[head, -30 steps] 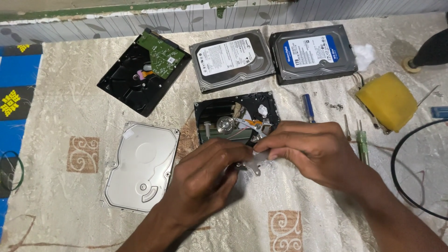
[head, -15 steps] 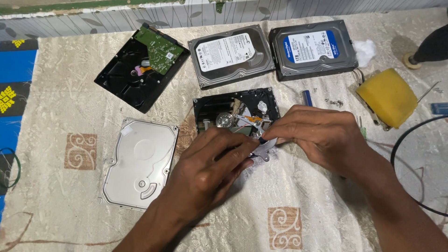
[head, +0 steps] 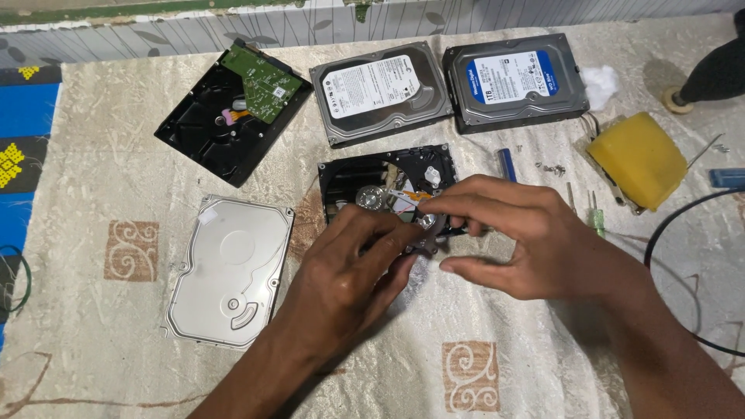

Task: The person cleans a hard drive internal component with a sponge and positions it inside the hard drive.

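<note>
The small metal part (head: 425, 233) sits at the front edge of the opened hard drive (head: 388, 182), pinched between both hands just below the drive's black frame. Only a sliver of the part shows between the fingertips, so its long axis cannot be determined; the visible piece appears to run roughly left to right, from one hand toward the other. The left hand (head: 349, 271) reaches in from below and left, its fingers bent and closed on the left and lower side of the part. The right hand (head: 528, 240) comes in from the right, its thumb and forefinger closed on the upper right side of the part and its remaining fingers curled loosely underneath. Both hands touch the part; neither is clearly nearer. The opened drive lies directly behind the fingertips, its spindle hub exposed. A silver drive cover (head: 229, 271) lies flat just left of the left forearm. Farther back rest a black drive with green circuit board (head: 233, 109), a sealed drive with white label (head: 380, 91) and a sealed drive with blue label (head: 516, 81). To the right lie a yellow sponge-like block (head: 636, 159), loose screws (head: 551, 167) and a green-handled screwdriver (head: 596, 221), all on the patterned cloth (head: 466, 365).
</note>
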